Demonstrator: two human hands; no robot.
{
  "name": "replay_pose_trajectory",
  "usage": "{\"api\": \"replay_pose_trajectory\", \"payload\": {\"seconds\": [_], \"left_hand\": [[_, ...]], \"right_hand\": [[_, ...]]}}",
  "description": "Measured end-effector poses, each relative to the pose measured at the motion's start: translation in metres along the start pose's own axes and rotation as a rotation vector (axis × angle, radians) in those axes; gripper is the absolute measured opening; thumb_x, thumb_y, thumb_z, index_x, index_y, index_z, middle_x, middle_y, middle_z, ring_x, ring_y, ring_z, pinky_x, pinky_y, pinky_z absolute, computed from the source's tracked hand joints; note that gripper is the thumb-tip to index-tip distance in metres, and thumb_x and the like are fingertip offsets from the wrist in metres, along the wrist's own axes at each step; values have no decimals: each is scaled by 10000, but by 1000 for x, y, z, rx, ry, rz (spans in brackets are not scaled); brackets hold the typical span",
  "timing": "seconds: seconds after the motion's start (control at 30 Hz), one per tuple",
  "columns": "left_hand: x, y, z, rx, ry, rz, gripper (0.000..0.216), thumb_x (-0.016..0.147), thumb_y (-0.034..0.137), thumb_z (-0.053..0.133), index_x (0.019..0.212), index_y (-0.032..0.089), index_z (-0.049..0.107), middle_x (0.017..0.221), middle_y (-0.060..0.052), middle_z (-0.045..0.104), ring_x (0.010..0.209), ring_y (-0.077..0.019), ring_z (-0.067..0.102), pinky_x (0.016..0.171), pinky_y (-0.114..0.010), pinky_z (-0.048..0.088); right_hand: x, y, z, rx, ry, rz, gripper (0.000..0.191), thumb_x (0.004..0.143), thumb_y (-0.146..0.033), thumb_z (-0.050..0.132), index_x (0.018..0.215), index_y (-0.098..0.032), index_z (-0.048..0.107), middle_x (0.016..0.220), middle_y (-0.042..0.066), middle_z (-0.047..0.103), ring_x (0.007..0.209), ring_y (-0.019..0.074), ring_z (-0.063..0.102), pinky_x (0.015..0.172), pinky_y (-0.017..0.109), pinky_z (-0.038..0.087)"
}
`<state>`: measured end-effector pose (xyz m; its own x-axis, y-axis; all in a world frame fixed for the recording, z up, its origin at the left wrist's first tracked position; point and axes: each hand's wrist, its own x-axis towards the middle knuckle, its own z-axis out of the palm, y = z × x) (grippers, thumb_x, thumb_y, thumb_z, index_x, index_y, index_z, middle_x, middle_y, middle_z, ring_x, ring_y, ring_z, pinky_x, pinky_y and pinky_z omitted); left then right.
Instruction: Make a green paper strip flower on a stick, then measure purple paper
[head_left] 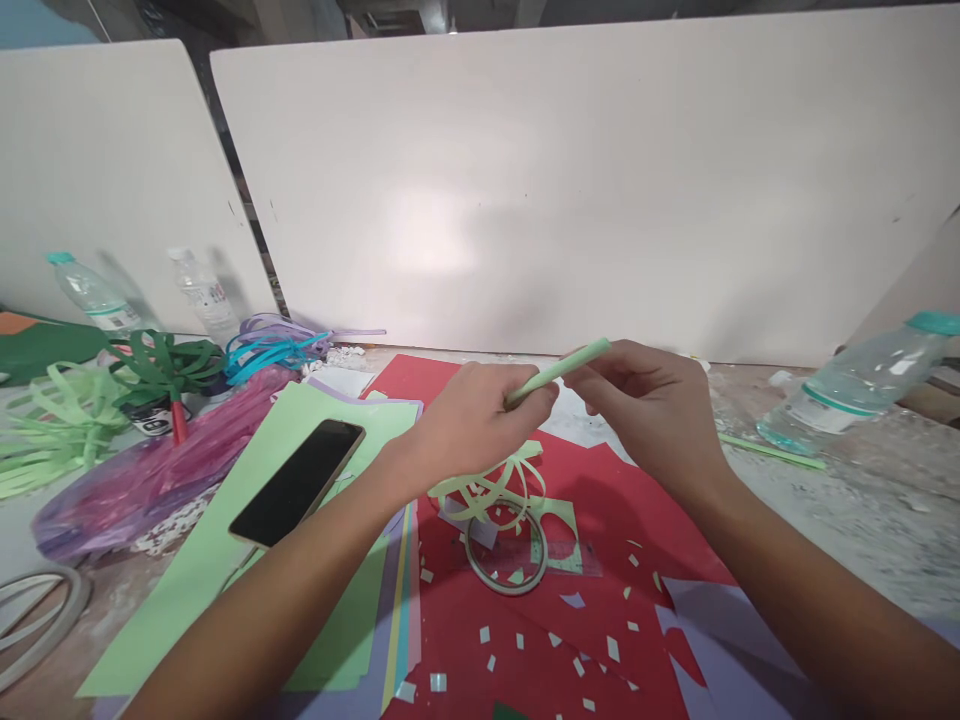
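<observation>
Both of my hands hold a thin rolled tube of light green paper (559,370) above the table. My left hand (469,420) pinches its lower left end with closed fingers. My right hand (652,405) grips the upper right part, fingers curled round it. Below the hands lie light green cut paper loops (491,485) on a red paper sheet (622,520), next to a roll of clear tape (506,555). Small white and green paper scraps are scattered over the red sheet.
A black phone (298,482) rests on a light green sheet (225,560). At left are green paper fringes (161,365), a purple plastic bag (150,470), blue-purple strips (274,345), two bottles (94,295). Another bottle (855,385) lies at right. White boards (562,180) stand behind.
</observation>
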<state>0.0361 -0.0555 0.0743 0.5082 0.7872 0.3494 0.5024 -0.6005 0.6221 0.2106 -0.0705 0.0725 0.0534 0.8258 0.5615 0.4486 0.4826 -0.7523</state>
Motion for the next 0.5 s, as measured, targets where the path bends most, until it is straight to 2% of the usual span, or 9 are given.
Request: {"api": "replay_pose_trajectory", "payload": {"seconds": [0.07,0.13,0.23,0.33,0.5], "left_hand": [[1,1,-3,-149,-105,-62,376,932,403,369,648,189,247,601,38,206,514,-87,207,451,-259,174],[2,0,-6,-266,-158,-105,403,932,453,376,649,191,258,600,42,210,504,-82,213,446,-249,190],[3,-2,-9,-392,-222,-162,412,927,469,389,638,193,291,577,46,243,471,-73,239,429,-238,218],[3,-1,-11,-400,-254,-188,396,921,439,402,631,193,292,582,44,232,460,-71,226,410,-233,201],[2,2,-10,-380,-263,-201,358,912,412,417,652,195,302,606,37,249,479,-75,237,402,-221,208]], "right_hand": [[0,-3,0,15,-21,14,112,787,-256,656,688,-229,701,545,-25,584,471,97,438,440,244,349],[0,-5,-1,56,-50,42,181,816,-239,603,654,-221,682,527,-25,569,467,97,441,446,242,363],[2,-4,-2,153,-95,71,199,842,-219,547,704,-217,690,612,-7,621,520,105,494,495,245,412],[4,-3,-5,158,-124,79,150,831,-262,593,735,-215,699,606,-10,609,528,103,486,485,237,395],[4,-4,-5,86,-124,99,171,803,-253,618,649,-202,672,503,-34,515,475,87,400,427,229,303]]}}
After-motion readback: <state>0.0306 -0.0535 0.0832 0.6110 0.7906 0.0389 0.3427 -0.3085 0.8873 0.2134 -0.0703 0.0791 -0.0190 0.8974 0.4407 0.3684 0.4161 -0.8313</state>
